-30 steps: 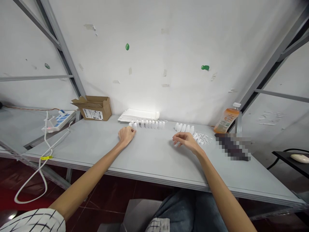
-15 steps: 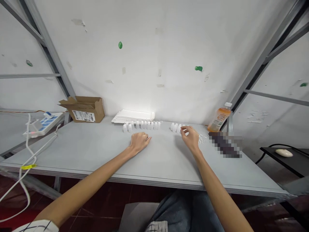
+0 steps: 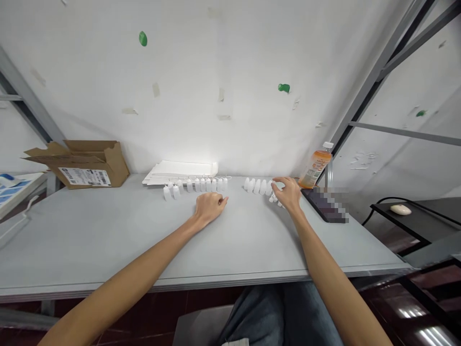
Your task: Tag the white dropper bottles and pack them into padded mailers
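My left hand (image 3: pixel 210 206) rests on the table, curled closed with its back to me; whatever it may hold is hidden. Just behind it stands a row of small white bottle-shaped pieces (image 3: pixel 202 185) with thin tops, two of them a little nearer the front left. My right hand (image 3: pixel 289 193) is at the right end of a second group of small white, rounded-top pieces (image 3: pixel 257 186). Its thumb and index finger are apart beside the last piece. Tiny white parts (image 3: pixel 272 198) lie under and beside that hand, partly covered by it.
Behind the row lies a stack of white sheets (image 3: pixel 176 170). An open cardboard box (image 3: pixel 84 166) stands at the back left, near a power strip (image 3: pixel 18 192). An orange drink bottle (image 3: pixel 316 167) and a dark, partly blurred flat device (image 3: pixel 326 204) are at the right. A mouse (image 3: pixel 400 209) sits on a side shelf.
The view has turned to the right. My right hand has shifted slightly right of the rounded pieces, with thumb and index finger more apart. My left hand stays curled on the table.
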The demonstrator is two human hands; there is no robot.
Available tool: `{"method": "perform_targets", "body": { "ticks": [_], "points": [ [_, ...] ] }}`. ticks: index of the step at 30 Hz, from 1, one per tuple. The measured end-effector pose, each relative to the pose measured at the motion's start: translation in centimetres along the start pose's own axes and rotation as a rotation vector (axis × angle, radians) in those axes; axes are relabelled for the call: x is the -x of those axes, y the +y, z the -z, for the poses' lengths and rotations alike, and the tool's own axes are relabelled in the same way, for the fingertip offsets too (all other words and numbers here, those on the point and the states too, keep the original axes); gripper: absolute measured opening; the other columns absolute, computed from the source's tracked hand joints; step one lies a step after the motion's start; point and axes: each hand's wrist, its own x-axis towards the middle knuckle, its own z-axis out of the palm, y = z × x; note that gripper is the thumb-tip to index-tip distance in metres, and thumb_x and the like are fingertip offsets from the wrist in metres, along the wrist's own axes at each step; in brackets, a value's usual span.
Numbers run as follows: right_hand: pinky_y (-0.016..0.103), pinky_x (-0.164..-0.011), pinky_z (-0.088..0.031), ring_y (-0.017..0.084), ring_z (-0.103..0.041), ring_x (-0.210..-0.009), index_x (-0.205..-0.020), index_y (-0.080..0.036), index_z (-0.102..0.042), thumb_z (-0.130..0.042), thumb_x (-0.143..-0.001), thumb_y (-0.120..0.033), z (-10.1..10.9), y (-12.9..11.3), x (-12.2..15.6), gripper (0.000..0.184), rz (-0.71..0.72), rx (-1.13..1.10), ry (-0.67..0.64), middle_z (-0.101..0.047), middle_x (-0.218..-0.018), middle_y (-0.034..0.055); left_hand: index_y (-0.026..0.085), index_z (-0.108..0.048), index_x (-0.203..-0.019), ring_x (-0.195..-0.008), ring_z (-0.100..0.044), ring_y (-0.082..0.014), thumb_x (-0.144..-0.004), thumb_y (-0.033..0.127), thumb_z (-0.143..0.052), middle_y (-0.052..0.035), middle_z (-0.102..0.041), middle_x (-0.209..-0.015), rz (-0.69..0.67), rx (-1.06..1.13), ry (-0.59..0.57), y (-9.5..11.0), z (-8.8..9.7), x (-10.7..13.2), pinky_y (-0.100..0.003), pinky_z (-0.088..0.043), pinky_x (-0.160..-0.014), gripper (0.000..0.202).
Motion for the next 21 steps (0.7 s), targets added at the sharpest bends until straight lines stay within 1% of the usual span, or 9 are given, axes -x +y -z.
{"method": "perform_targets", "body": {
  "ticks": [4,7,10,14,16,19,21],
  "points": [
    [0.032,-0.072,-0.041,0.023,-0.057,-0.09,-0.092,-0.022,-0.072,-0.056,-0.077,-0.028,-0.2,0.2,0.3,0.023,0.019,0.051,-0.09,-0.068,-0.097,0.0056,0.017,-0.062,-0.059,-0.066,-0.058,-0.0205,-0.089,0.042,-0.04,-0.007,-0.066,-0.067,0.034,0.026,-0.002,-0.2,0.8,-0.3,-0.028,-0.027,-0.057,0.045],
    [0.032,-0.07,-0.041,0.022,-0.057,-0.084,-0.091,-0.022,-0.072,-0.055,-0.077,-0.026,-0.2,0.3,0.4,0.023,0.021,0.063,-0.101,-0.069,-0.094,0.0047,0.017,-0.062,-0.058,-0.064,-0.057,-0.0198,-0.089,0.042,-0.04,-0.0068,-0.063,-0.064,0.051,0.045,0.01,-0.1,1.2,-0.3,-0.028,-0.026,-0.057,0.045],
    [0.033,-0.07,-0.042,0.022,-0.058,-0.083,-0.088,-0.021,-0.071,-0.054,-0.077,-0.024,-0.1,0.3,0.6,0.021,0.033,0.042,-0.086,-0.07,-0.094,0.0044,0.017,-0.061,-0.057,-0.062,-0.055,-0.0191,-0.089,0.042,-0.04,-0.0065,-0.062,-0.062,0.063,0.052,0.023,0.0,1.5,-0.3,-0.028,-0.024,-0.056,0.045],
    [0.033,-0.072,-0.046,0.023,-0.059,-0.088,-0.083,-0.02,-0.069,-0.052,-0.075,-0.023,0.4,-0.1,0.7,0.019,0.029,-0.025,-0.008,-0.071,-0.089,0.005,0.017,-0.06,-0.055,-0.06,-0.054,-0.0177,-0.089,0.041,-0.04,-0.006,-0.061,-0.06,0.042,0.059,0.023,0.2,1.6,0.0,-0.028,-0.021,-0.054,0.045],
    [0.032,-0.071,-0.048,0.022,-0.061,-0.084,-0.082,-0.019,-0.069,-0.052,-0.074,-0.024,0.9,-0.4,0.6,0.02,0.008,-0.083,0.066,-0.07,-0.085,0.0055,0.017,-0.06,-0.055,-0.059,-0.053,-0.0173,-0.089,0.041,-0.04,-0.0058,-0.061,-0.06,0.032,0.061,0.023,0.3,1.6,0.1,-0.028,-0.02,-0.054,0.045],
    [0.03,-0.066,-0.05,0.019,-0.062,-0.076,-0.085,-0.017,-0.07,-0.052,-0.071,-0.024,1.5,-0.8,0.3,0.024,-0.056,-0.212,0.168,-0.068,-0.08,0.0057,0.017,-0.06,-0.055,-0.058,-0.053,-0.017,-0.089,0.041,-0.04,-0.0055,-0.061,-0.059,0.013,0.067,0.027,0.5,1.5,0.3,-0.028,-0.019,-0.053,0.046],
    [0.029,-0.063,-0.05,0.019,-0.062,-0.074,-0.083,-0.016,-0.07,-0.053,-0.069,-0.025,1.6,-1.2,0.3,0.024,-0.1,-0.304,0.181,-0.068,-0.078,0.0059,0.017,-0.06,-0.054,-0.057,-0.052,-0.0166,-0.089,0.042,-0.04,-0.0053,-0.061,-0.059,-0.011,0.08,0.034,0.6,1.4,0.4,-0.028,-0.02,-0.052,0.047]
  ]
}}
